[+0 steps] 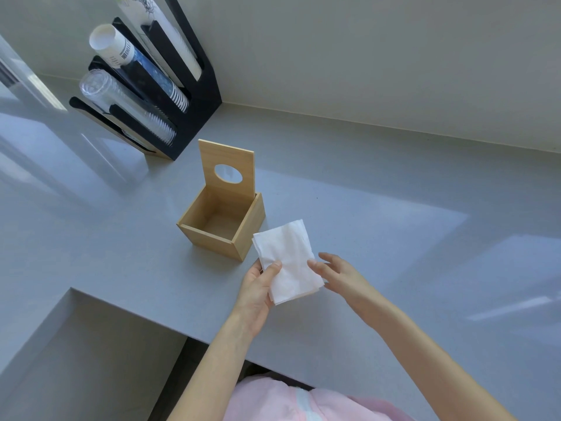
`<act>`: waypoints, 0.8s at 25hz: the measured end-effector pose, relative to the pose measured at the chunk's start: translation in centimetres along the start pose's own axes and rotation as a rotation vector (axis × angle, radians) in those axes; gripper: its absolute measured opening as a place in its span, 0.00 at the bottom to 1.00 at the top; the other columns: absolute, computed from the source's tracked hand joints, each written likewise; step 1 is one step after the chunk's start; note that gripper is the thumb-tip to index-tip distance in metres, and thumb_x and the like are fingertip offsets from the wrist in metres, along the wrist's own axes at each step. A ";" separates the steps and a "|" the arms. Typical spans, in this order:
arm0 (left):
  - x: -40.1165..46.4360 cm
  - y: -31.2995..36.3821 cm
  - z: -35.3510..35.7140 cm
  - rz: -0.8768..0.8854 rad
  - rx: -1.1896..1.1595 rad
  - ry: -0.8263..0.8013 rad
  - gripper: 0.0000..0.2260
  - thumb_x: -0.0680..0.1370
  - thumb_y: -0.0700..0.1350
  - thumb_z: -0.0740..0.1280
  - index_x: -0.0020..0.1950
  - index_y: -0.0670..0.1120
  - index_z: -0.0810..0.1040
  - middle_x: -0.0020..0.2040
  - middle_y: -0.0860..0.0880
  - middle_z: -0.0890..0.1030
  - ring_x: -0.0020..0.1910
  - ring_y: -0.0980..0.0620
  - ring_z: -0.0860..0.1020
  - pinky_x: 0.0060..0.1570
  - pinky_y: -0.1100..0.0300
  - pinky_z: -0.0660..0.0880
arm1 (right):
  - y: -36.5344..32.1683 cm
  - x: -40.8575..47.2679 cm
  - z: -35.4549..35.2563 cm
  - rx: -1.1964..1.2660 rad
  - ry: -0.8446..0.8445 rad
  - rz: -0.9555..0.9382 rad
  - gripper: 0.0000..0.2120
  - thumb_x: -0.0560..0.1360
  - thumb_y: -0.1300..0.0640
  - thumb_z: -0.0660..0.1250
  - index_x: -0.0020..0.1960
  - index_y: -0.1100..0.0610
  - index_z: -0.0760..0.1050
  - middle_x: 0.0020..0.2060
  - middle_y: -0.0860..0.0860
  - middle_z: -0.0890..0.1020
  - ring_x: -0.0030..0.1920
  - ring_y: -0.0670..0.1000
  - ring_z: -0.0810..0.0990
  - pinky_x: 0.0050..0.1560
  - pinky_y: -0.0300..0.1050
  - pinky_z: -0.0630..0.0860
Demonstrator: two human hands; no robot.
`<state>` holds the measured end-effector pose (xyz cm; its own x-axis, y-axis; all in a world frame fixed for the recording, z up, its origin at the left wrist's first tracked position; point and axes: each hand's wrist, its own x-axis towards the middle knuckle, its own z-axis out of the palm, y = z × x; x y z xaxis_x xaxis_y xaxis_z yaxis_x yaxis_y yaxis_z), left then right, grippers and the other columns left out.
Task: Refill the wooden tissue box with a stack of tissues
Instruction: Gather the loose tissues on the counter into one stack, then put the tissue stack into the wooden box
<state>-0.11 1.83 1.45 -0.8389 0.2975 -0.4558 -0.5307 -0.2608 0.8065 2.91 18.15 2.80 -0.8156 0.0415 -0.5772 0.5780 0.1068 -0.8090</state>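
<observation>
The left hand (pixel 258 291) pinched the stack of tissues (pixel 287 261) with thumb on top, just near-right of the open wooden tissue box (pixel 221 220) on the grey worktop (pixel 394 238). The right hand (pixel 337 273) had loosely spread fingers, perhaps touching the stack's right edge.

I see the square light-wood tissue box (pixel 223 226) standing on the grey bench (pixel 394 238) with its inside empty. Its flat wooden lid (pixel 226 167), cut with an oval hole, stands upright along the far wall. Just right of and nearer than the box, the white stack of folded tissues (pixel 287 261) is lifted, gripped by my left hand (pixel 258 288), its right edge touching my right hand (pixel 337 276).
</observation>
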 end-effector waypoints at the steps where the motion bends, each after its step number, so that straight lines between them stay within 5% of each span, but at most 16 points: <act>1: -0.2 0.0 0.1 -0.010 0.017 -0.010 0.08 0.78 0.40 0.60 0.52 0.48 0.77 0.44 0.50 0.85 0.41 0.54 0.83 0.38 0.62 0.80 | -0.2 0.1 0.3 0.026 -0.023 -0.012 0.29 0.73 0.43 0.64 0.70 0.52 0.64 0.59 0.44 0.75 0.63 0.48 0.74 0.68 0.48 0.68; 9: -1.4 0.0 -0.1 -0.016 0.128 -0.024 0.14 0.72 0.48 0.67 0.57 0.47 0.77 0.50 0.46 0.83 0.46 0.48 0.82 0.45 0.54 0.78 | 0.1 -0.1 1.3 0.204 -0.033 -0.062 0.20 0.74 0.59 0.68 0.64 0.57 0.68 0.50 0.51 0.82 0.54 0.55 0.81 0.57 0.52 0.75; 15: -2.2 2.4 -1.3 0.023 0.280 -0.055 0.17 0.69 0.57 0.69 0.53 0.49 0.79 0.44 0.52 0.82 0.44 0.53 0.82 0.42 0.59 0.79 | -1.7 -1.0 0.1 -0.038 -0.163 -0.175 0.22 0.66 0.51 0.68 0.59 0.53 0.73 0.49 0.47 0.82 0.48 0.48 0.82 0.42 0.40 0.76; 20: -2.2 6.5 -2.9 0.079 0.479 -0.167 0.20 0.66 0.60 0.68 0.53 0.51 0.80 0.43 0.54 0.83 0.43 0.56 0.81 0.39 0.63 0.78 | -4.6 -1.0 1.0 -0.169 -0.252 -0.260 0.14 0.68 0.54 0.68 0.52 0.46 0.73 0.43 0.42 0.81 0.40 0.37 0.81 0.37 0.32 0.76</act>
<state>-2.03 -3.15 6.58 -0.8227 0.4464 -0.3521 -0.3190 0.1501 0.9358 1.03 16.64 7.00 -0.8894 -0.2516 -0.3816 0.3230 0.2446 -0.9143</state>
